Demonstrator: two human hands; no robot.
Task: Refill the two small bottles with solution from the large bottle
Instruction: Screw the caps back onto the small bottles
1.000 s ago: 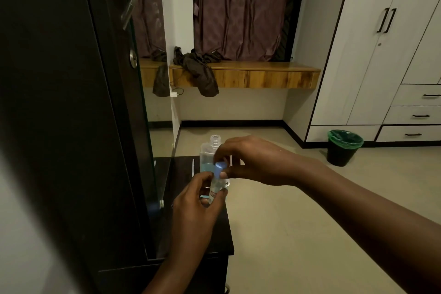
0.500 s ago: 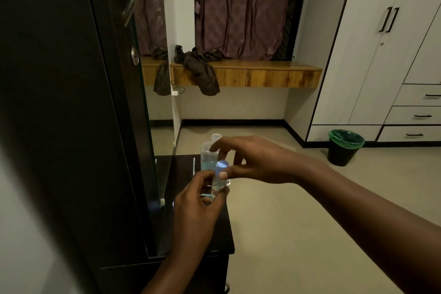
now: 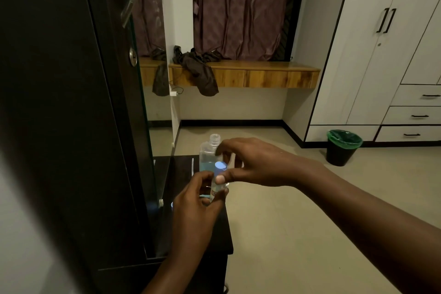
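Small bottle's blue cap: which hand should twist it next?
Right. The right hand already pinches the blue cap between thumb and fingers, while the left hand grips the small bottle from below, likely steadying it.

Pale blue cap (image 3: 220, 165), maroon patterned curtain (image 3: 238, 7), green-lined black bin (image 3: 342, 147), white wardrobe (image 3: 372, 55)

A bedroom: wardrobe (image 3: 372, 55), curtains (image 3: 238, 7) (drawn), lined bin (image 3: 342, 147).

Large bottle (image 3: 207, 155): clear, uncapped, threaded neck at 12 o'clock, upright, pale blue solution in its lower part. 1 small bottle (image 3: 217, 185): clear, pale blue cap, roughly upright, at 5 o'clock of it, overlapping.
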